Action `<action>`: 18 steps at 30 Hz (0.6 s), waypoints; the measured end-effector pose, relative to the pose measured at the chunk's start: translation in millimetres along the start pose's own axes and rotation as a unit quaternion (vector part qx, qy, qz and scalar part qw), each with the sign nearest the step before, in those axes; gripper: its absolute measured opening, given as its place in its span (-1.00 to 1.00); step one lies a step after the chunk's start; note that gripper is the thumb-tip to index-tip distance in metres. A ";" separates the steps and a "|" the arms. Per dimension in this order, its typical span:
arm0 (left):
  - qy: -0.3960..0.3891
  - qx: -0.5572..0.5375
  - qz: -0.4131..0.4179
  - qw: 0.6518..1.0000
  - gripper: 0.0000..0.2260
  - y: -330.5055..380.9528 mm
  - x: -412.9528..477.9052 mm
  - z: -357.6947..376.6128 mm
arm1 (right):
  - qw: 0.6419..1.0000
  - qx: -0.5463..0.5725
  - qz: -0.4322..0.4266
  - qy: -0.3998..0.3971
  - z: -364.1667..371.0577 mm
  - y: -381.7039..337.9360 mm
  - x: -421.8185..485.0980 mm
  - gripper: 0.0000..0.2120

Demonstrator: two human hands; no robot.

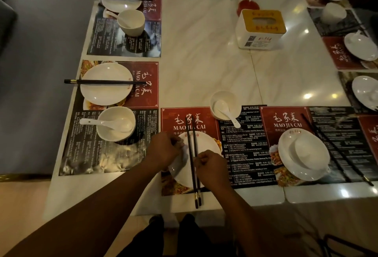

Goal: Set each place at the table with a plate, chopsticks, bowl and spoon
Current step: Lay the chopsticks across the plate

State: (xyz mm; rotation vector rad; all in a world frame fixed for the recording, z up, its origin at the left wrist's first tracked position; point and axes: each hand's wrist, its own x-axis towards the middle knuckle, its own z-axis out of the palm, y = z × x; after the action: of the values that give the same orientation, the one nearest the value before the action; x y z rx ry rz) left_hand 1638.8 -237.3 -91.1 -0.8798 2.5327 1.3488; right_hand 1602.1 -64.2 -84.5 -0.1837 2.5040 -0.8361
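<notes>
On the near placemat lies a white plate [206,144] with a pair of black chopsticks [191,140] laid across it, pointing away from me. My right hand [210,167] pinches the chopsticks near their middle. My left hand [163,150] rests on the plate's left rim, fingers curled at its edge. A white bowl [231,98] with a white spoon [227,112] in it stands just beyond the mat's top right.
Two set places lie on the left: plate [105,90], chopsticks [104,81], bowl with spoon [115,123]. On the right mat, an upturned bowl sits on a plate [303,154], with chopsticks [335,149] beside it. A tissue box [260,29] stands mid-table. More plates line the right edge.
</notes>
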 end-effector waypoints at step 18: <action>0.010 0.071 0.023 0.997 -0.74 -7.4 -8.2 -11.2 | 1.000 -0.030 -0.001 -0.004 -1.4 -2.0 -15.3 -0.81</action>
State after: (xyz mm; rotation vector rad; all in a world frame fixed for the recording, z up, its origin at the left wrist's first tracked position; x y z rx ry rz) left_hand 1651.3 -245.9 -86.7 -0.8164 2.6402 1.1586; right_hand 1614.7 -61.0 -76.1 -0.2099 2.5223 -0.7610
